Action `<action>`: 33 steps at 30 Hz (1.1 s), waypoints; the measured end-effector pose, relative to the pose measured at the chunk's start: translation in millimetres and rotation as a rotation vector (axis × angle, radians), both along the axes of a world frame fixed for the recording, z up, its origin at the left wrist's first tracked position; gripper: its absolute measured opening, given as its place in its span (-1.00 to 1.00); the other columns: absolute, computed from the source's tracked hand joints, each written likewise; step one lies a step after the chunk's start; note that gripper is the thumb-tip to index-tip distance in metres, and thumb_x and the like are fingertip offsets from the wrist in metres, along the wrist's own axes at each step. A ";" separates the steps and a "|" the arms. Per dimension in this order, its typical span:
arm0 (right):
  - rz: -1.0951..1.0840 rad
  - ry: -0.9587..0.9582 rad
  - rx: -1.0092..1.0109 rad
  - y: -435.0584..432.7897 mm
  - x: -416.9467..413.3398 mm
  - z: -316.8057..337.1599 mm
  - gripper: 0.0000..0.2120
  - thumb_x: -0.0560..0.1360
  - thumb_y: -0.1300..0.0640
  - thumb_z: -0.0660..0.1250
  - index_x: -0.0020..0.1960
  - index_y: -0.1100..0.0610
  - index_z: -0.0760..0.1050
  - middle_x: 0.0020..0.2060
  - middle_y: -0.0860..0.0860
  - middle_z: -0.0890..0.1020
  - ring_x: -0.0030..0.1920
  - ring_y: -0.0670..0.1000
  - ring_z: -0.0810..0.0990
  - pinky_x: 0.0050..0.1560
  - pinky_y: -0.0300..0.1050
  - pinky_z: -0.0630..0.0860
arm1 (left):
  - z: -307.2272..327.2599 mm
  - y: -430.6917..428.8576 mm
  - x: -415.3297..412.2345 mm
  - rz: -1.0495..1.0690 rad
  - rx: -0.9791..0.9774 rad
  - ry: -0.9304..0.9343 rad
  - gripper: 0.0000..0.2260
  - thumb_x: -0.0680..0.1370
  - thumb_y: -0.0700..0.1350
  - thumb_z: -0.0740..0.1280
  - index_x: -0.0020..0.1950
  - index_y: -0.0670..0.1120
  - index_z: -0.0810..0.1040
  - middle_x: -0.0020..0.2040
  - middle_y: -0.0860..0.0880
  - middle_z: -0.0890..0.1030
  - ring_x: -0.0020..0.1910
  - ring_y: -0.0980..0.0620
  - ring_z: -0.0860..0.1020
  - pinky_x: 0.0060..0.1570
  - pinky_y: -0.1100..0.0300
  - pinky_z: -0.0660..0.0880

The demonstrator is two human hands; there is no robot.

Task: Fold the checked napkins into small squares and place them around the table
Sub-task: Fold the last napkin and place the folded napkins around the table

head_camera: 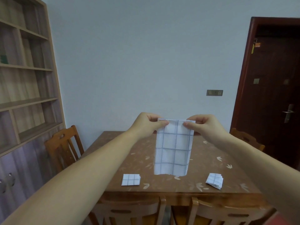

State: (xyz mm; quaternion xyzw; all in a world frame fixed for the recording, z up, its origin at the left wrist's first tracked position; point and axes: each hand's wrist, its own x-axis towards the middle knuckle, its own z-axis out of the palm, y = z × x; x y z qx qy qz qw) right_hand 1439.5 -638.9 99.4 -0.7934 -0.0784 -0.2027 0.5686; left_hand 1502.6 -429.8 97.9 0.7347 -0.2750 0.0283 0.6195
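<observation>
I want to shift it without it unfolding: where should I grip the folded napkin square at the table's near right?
Pinch the folded napkin square at its near-right corner, coming from the near right: the stacked layer edges fan open there, so clamping them should keep it folded.

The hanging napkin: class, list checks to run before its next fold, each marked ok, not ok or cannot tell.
1. The left hand pinches the hanging napkin at a top corner: ok.
2. The right hand pinches the other top corner: ok.
3. Napkin hangs straight, untwisted: ok.
4. Bare table beneath it: ok.
5. The left folded square lies apart: ok.
6. The right folded square lies flat: not ok, layers fan open.
</observation>
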 end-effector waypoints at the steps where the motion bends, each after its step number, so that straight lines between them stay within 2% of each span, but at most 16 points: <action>1: 0.017 0.004 0.008 -0.3 -0.3 0.8 -0.94 0.50 0.22 0.43 -0.09 0.20 0.68 -0.23 0.09 0.72 -0.17 -0.04 0.71 -0.12 -0.23 0.65 | 0.2 -0.1 0.0 0.004 -0.017 0.012 -0.98 0.49 -0.23 0.45 -0.12 -0.16 0.68 -0.18 -0.11 0.67 -0.16 0.00 0.63 0.05 -0.01 0.59; 4: 0.081 0.038 0.023 -2.4 -1.7 3.2 -0.90 0.52 0.22 0.40 -0.06 0.22 0.69 -0.13 0.11 0.74 -0.10 -0.02 0.71 -0.03 -0.17 0.65 | 1.3 1.0 -0.8 0.016 -0.056 0.056 -0.94 0.48 -0.20 0.46 -0.10 -0.19 0.68 -0.15 -0.13 0.68 -0.15 -0.02 0.64 0.08 -0.05 0.58; 9: 0.133 0.057 0.032 -2.7 -4.2 7.4 -0.88 0.53 0.24 0.37 -0.07 0.19 0.69 -0.13 0.09 0.74 -0.12 -0.03 0.71 -0.07 -0.21 0.65 | 4.1 0.6 -4.3 0.019 -0.081 0.067 -0.86 0.48 -0.19 0.47 -0.07 -0.27 0.66 -0.11 -0.20 0.66 -0.12 -0.08 0.61 0.09 -0.11 0.55; 13: 0.104 0.058 0.046 -4.9 -2.6 6.5 -0.86 0.52 0.19 0.40 -0.03 0.24 0.69 -0.10 0.15 0.73 -0.10 0.02 0.70 0.00 -0.14 0.65 | 7.7 0.0 -5.1 0.000 -0.108 0.067 -0.96 0.51 -0.21 0.43 -0.12 -0.17 0.66 -0.29 0.01 0.68 -0.31 0.10 0.63 -0.22 0.25 0.60; 15: 0.100 0.053 0.054 -6.5 -2.0 5.2 -0.83 0.52 0.17 0.40 -0.03 0.28 0.68 -0.16 0.13 0.71 -0.16 -0.01 0.66 -0.07 -0.19 0.65 | 8.6 1.7 -4.4 -0.006 -0.102 0.060 -0.96 0.52 -0.20 0.42 -0.12 -0.14 0.66 -0.30 0.05 0.68 -0.33 0.13 0.63 -0.27 0.30 0.59; 17: 0.106 0.052 0.042 -7.7 -1.9 5.1 -0.83 0.53 0.17 0.40 -0.08 0.27 0.68 -0.25 0.07 0.65 -0.22 -0.05 0.61 -0.15 -0.22 0.64 | 7.9 4.2 -3.3 -0.014 -0.032 0.037 -0.95 0.52 -0.18 0.42 -0.13 -0.12 0.66 -0.27 0.00 0.66 -0.29 0.09 0.61 -0.24 0.27 0.59; 19: 0.112 0.071 -0.026 -9.3 -1.3 6.0 -0.81 0.53 0.15 0.40 -0.14 0.27 0.67 -0.31 0.06 0.63 -0.24 -0.05 0.61 -0.08 -0.15 0.65 | 6.7 5.4 -2.2 -0.014 0.161 -0.036 -0.92 0.50 -0.13 0.45 -0.19 -0.08 0.65 -0.28 -0.04 0.62 -0.29 0.07 0.57 -0.25 0.23 0.53; 21: 0.118 0.096 -0.118 -7.7 -1.9 7.5 -0.76 0.52 0.14 0.40 -0.11 0.35 0.65 -0.20 0.21 0.68 -0.16 0.01 0.64 0.05 -0.03 0.61 | 6.1 3.1 -3.9 -0.034 0.372 -0.098 -0.92 0.48 -0.09 0.47 -0.20 -0.04 0.65 -0.29 0.02 0.60 -0.30 0.13 0.53 -0.24 0.24 0.47; 22: 0.127 0.102 -0.142 -5.7 -2.4 8.4 -0.75 0.52 0.14 0.40 -0.09 0.37 0.64 -0.13 0.27 0.69 -0.13 0.03 0.65 0.07 -0.03 0.61 | 6.4 0.9 -5.0 -0.046 0.430 -0.123 -0.92 0.48 -0.07 0.47 -0.21 -0.01 0.65 -0.30 0.07 0.61 -0.30 0.17 0.53 -0.22 0.26 0.46; 24: 0.149 0.104 -0.133 -3.2 -3.0 8.3 -0.74 0.53 0.14 0.39 -0.05 0.37 0.64 -0.06 0.28 0.69 -0.12 0.03 0.68 0.03 -0.10 0.62 | 8.1 -4.1 -7.2 -0.043 0.435 -0.162 -0.89 0.48 -0.05 0.47 -0.24 0.01 0.66 -0.33 0.12 0.61 -0.32 0.24 0.51 -0.24 0.30 0.42; 27: 0.184 0.161 -0.143 -6.2 -6.4 9.3 -0.78 0.52 0.11 0.40 -0.01 0.27 0.68 -0.06 0.19 0.73 -0.06 0.06 0.71 0.07 -0.08 0.62 | 8.9 -6.3 -7.2 -0.005 0.284 -0.165 -0.86 0.49 -0.06 0.47 -0.27 -0.02 0.65 -0.37 0.12 0.61 -0.36 0.27 0.50 -0.28 0.32 0.41; 28: 0.195 0.184 -0.192 -8.0 -8.1 9.9 -0.78 0.52 0.09 0.40 -0.04 0.25 0.69 -0.12 0.14 0.74 -0.12 0.04 0.71 0.02 -0.12 0.63 | 9.7 -5.2 -7.4 0.000 0.258 -0.155 -0.85 0.49 -0.06 0.46 -0.28 -0.02 0.64 -0.37 0.14 0.61 -0.37 0.28 0.51 -0.29 0.34 0.42; 29: 0.208 0.196 -0.226 -8.9 -9.7 9.8 -0.78 0.53 0.09 0.39 -0.11 0.24 0.69 -0.24 0.08 0.73 -0.25 -0.04 0.67 -0.13 -0.21 0.61 | 10.4 -4.3 -7.5 -0.003 0.271 -0.154 -0.84 0.50 -0.04 0.46 -0.28 -0.02 0.64 -0.38 0.15 0.60 -0.38 0.28 0.51 -0.29 0.35 0.42; 31: 0.232 0.209 -0.263 -7.9 -13.5 10.3 -0.73 0.55 0.13 0.37 -0.30 0.18 0.63 -0.51 -0.11 0.55 -0.49 -0.19 0.44 -0.41 -0.38 0.39 | 13.1 -5.7 -10.5 -0.007 0.361 -0.196 -0.81 0.50 0.04 0.44 -0.29 0.01 0.63 -0.43 0.18 0.57 -0.41 0.28 0.48 -0.32 0.36 0.38; 33: 0.247 0.216 -0.294 -4.1 -11.7 8.7 -0.63 0.56 0.13 0.36 -0.43 0.07 0.58 -0.56 -0.16 0.39 -0.54 -0.19 0.29 -0.44 -0.37 0.26 | 16.8 -11.5 -14.3 0.039 0.410 -0.275 -0.79 0.50 0.11 0.41 -0.29 0.06 0.61 -0.47 0.19 0.52 -0.44 0.27 0.43 -0.35 0.35 0.34</action>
